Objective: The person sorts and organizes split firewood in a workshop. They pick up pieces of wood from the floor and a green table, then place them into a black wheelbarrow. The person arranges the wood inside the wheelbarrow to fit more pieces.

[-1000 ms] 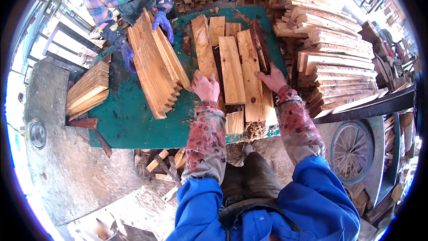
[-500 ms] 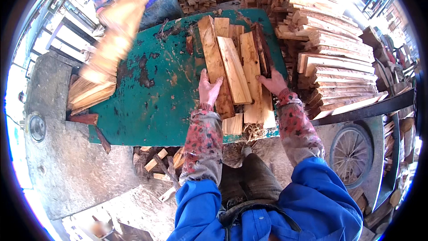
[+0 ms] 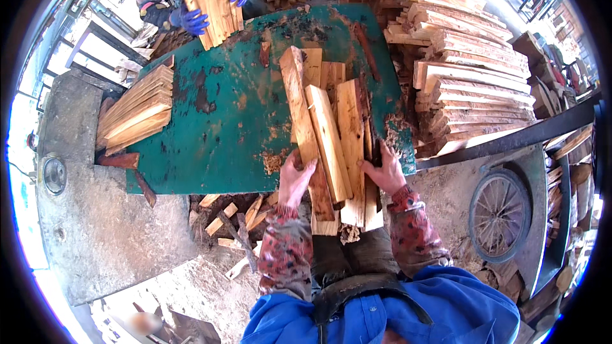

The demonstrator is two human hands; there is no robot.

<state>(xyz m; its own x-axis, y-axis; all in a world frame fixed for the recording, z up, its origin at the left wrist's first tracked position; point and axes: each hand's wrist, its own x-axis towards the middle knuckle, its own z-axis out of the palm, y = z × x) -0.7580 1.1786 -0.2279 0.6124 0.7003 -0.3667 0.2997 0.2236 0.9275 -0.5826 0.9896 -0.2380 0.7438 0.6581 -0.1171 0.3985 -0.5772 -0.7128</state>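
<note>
Between my two hands I press a loose bundle of split wood slats (image 3: 329,143), their long sides pointing toward me. My left hand (image 3: 295,178) closes on the bundle's left side, thumb laid over the outer slat. On the opposite side my right hand (image 3: 386,171) grips the dark, bark-edged slats. The near ends of the bundle stick out past the front edge of the green table (image 3: 217,159), while the far ends are over its top. Wood crumbs (image 3: 350,234) show at the bundle's near end.
Across the table, a person's blue-gloved hands (image 3: 193,20) hold upright boards (image 3: 213,0). A slat stack (image 3: 137,111) lies at the table's left. Tall board stacks (image 3: 475,89) stand right, beside a spoked wheel (image 3: 501,215). Scraps (image 3: 222,218) litter the floor under the front edge.
My hands have drawn the bundle toward me, over the front edge, leaving a bark strip and crumbs on the table. The other person has lifted boards away from the left stack.
</note>
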